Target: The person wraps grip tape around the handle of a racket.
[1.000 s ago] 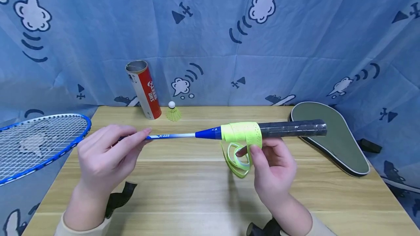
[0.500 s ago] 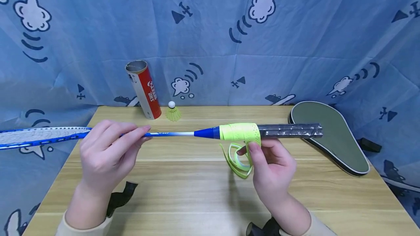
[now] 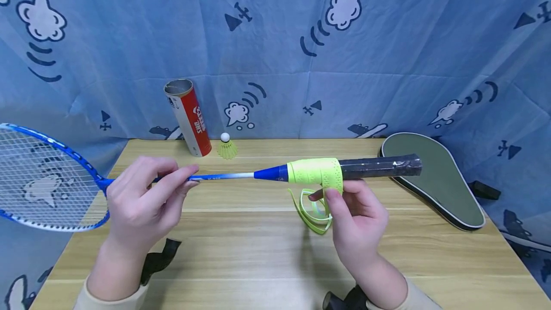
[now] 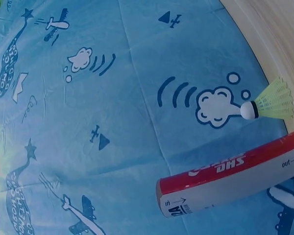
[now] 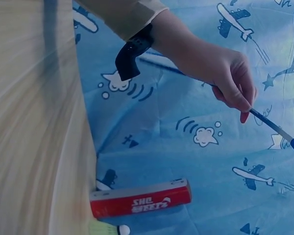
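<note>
Yellow-green grip tape (image 3: pixel 316 174) is partly wound on the racket (image 3: pixel 241 175) handle above the desk (image 3: pixel 258 257). Left hand (image 3: pixel 139 200) pinches the shaft; right hand (image 3: pixel 355 219) pinches the loose tape. Wrapping seems underway; next turn needs tension and even overlap.

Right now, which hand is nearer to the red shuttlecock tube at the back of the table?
Left. The left hand pinches the racket shaft just in front of the tube, slightly to its left. The right hand holds the green grip tape, well off to the tube's right.
</note>
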`<state>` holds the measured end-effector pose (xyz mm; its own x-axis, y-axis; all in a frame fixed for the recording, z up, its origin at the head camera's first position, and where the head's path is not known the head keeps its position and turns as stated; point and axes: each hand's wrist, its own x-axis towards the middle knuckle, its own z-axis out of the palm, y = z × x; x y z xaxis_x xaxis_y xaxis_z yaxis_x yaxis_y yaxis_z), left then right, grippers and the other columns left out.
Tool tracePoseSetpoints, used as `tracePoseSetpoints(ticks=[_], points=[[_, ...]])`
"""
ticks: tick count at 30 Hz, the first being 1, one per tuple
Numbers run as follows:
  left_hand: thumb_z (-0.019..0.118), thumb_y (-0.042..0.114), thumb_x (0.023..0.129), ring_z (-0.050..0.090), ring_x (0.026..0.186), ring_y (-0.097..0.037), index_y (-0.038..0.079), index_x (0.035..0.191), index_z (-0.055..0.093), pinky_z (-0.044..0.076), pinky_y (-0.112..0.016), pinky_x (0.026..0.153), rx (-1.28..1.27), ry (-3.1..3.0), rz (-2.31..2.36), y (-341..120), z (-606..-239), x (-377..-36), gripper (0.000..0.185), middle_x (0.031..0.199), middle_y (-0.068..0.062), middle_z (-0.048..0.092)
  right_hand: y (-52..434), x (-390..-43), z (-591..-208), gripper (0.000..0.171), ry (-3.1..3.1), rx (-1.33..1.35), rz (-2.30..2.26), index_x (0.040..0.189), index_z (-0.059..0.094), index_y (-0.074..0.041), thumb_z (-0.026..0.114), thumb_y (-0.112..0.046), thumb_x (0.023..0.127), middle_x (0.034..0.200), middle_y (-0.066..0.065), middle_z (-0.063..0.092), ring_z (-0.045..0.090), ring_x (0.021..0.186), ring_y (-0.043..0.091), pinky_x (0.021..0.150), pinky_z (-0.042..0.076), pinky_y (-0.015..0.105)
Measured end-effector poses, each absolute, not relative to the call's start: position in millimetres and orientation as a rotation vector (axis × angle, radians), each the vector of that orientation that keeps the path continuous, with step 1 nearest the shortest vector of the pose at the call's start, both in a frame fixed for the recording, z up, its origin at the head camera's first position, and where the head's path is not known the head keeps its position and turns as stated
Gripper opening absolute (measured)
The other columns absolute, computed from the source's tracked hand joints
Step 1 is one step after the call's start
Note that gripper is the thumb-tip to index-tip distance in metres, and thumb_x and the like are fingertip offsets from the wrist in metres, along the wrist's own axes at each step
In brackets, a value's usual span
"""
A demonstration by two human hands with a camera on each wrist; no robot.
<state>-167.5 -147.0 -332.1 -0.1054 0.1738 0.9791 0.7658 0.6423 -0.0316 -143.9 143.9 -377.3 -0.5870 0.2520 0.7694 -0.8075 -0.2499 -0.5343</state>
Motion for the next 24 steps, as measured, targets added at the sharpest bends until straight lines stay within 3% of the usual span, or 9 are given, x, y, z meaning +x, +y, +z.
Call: tracePoseSetpoints(ticks=[4, 9, 12, 20, 24], points=[[0.072, 0.03, 0.097, 0.047, 0.049, -0.024, 0.002, 0.078, 0.08, 0.037, -0.033, 0.043, -0.832, -1.601, -0.618, -146.9, -330.3, -168.3, 0.035, 0.069, -0.011, 0.062, 144.8, -144.1, -377.4, 0.007, -1.296, 0.683, 1.893, 0.089, 0.064, 0.02, 0.065, 0.014, 0.091, 0.091, 0.011, 0.076, 0.074, 0.07, 0.017, 0.068, 0.061, 0.027], [0.074, 0.028, 0.097, 0.046, 0.048, -0.023, 0.004, 0.077, 0.08, 0.037, -0.031, 0.043, -0.851, -1.604, -0.635, -148.9, -330.9, -168.5, 0.031, 0.068, -0.011, 0.062, 145.8, -143.8, -378.4, 0.017, -1.327, 0.634, 1.838, 0.082, 0.064, 0.019, 0.072, 0.007, 0.091, 0.082, 0.007, 0.076, 0.073, 0.067, 0.014, 0.064, 0.058, 0.021], [0.075, 0.028, 0.097, 0.045, 0.048, -0.023, 0.004, 0.077, 0.08, 0.036, -0.031, 0.044, -0.839, -1.592, -0.645, -148.6, -331.3, -169.3, 0.031, 0.067, -0.011, 0.062, 146.0, -143.7, -378.7, 0.019, -1.321, 0.652, 1.842, 0.084, 0.063, 0.022, 0.072, 0.006, 0.092, 0.084, 0.009, 0.076, 0.072, 0.067, 0.014, 0.065, 0.059, 0.023], [0.072, 0.031, 0.099, 0.051, 0.057, -0.029, 0.004, 0.079, 0.081, 0.037, -0.038, 0.056, -0.747, -1.631, -0.632, -146.6, -333.0, -167.4, 0.035, 0.071, -0.013, 0.066, 144.5, -144.4, -378.0, 0.007, -1.249, 0.742, 1.875, 0.091, 0.063, 0.022, 0.065, 0.016, 0.09, 0.09, 0.013, 0.075, 0.071, 0.068, 0.018, 0.067, 0.06, 0.026], [0.072, 0.034, 0.098, 0.054, 0.061, -0.033, 0.004, 0.082, 0.082, 0.035, -0.04, 0.062, -0.7, -1.682, -0.636, -147.0, -334.5, -165.7, 0.036, 0.075, -0.014, 0.068, 144.4, -143.7, -377.0, 0.016, -1.266, 0.715, 1.857, 0.088, 0.062, 0.024, 0.07, 0.01, 0.091, 0.09, 0.011, 0.075, 0.071, 0.067, 0.016, 0.066, 0.06, 0.025]])
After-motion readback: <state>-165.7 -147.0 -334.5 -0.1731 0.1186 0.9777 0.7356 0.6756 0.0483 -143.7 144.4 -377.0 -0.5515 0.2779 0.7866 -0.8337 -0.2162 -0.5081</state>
